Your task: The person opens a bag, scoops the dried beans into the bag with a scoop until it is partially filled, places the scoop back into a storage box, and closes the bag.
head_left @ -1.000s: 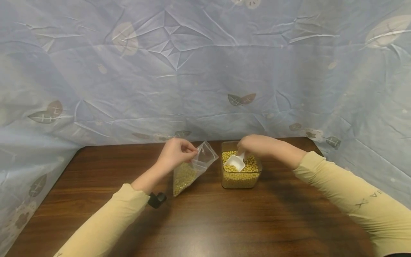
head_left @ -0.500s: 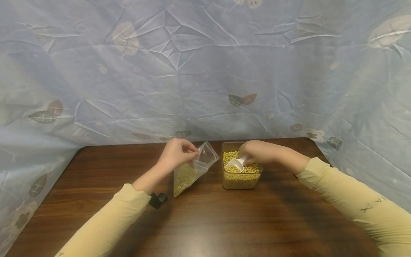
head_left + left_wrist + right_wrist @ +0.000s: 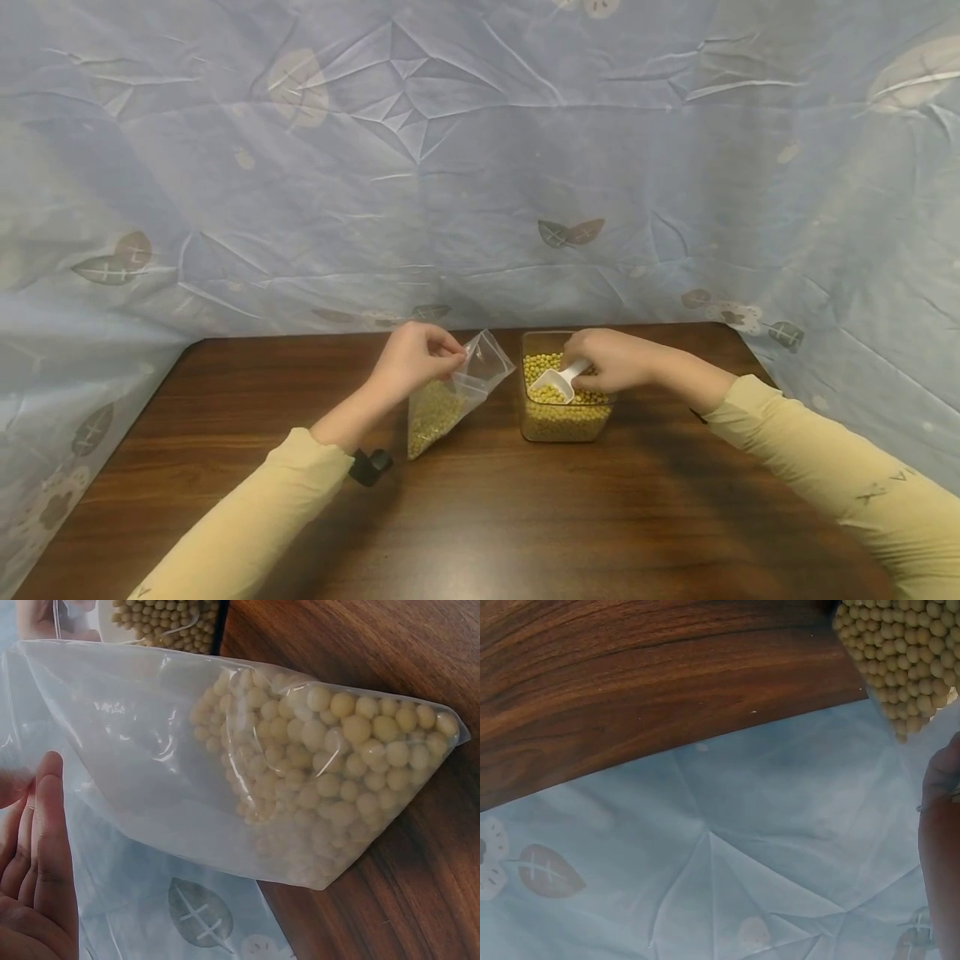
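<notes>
My left hand (image 3: 411, 360) pinches the top edge of a clear zip bag (image 3: 483, 367) between thumb and fingers. Soybeans (image 3: 337, 750) fill the bag's lower part, and its bottom comes down to the table in the head view. To its right stands a clear plastic container (image 3: 562, 432) of soybeans. Inside that container, my right hand (image 3: 618, 360) grips the handle of a white scoop (image 3: 557, 385), whose bowl carries some beans. In the right wrist view only part of the right hand (image 3: 941, 825) shows at the edge, and the scoop is mostly hidden.
A dark wood table (image 3: 480, 517) carries both bag and container. Behind its back edge hangs a pale blue leaf-patterned cloth (image 3: 465, 183). A black strap mount (image 3: 370, 467) sits on the left wrist.
The right hand has shifted slightly right and toward me in the container. More of the scoop's handle shows, and its bowl holds beans. The left hand and bag are nearly still.
</notes>
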The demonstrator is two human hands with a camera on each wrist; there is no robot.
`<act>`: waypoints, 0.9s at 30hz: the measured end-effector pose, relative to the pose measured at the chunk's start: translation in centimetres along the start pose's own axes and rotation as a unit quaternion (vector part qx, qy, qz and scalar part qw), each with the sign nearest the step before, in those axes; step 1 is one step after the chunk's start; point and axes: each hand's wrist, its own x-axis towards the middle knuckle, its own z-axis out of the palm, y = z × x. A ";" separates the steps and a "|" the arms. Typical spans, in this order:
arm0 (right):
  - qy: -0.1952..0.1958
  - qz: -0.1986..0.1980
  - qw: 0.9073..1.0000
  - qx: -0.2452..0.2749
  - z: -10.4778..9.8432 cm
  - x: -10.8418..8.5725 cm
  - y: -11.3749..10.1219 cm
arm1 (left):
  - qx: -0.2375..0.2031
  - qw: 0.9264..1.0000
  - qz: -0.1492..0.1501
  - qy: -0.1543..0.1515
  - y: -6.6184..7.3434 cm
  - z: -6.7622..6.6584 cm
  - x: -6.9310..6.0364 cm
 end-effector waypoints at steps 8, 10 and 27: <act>0.005 0.025 0.999 0.025 -0.4 -0.5 0.1 | -0.002 1.000 0.000 0.002 -0.1 0.0 0.0; 0.009 0.027 0.999 0.032 -0.6 -0.7 0.0 | -0.003 1.000 -0.001 0.002 0.0 0.0 0.0; 0.063 0.029 0.997 0.040 -1.0 -2.2 0.2 | -0.012 1.000 -0.005 -0.001 -0.2 -0.1 0.0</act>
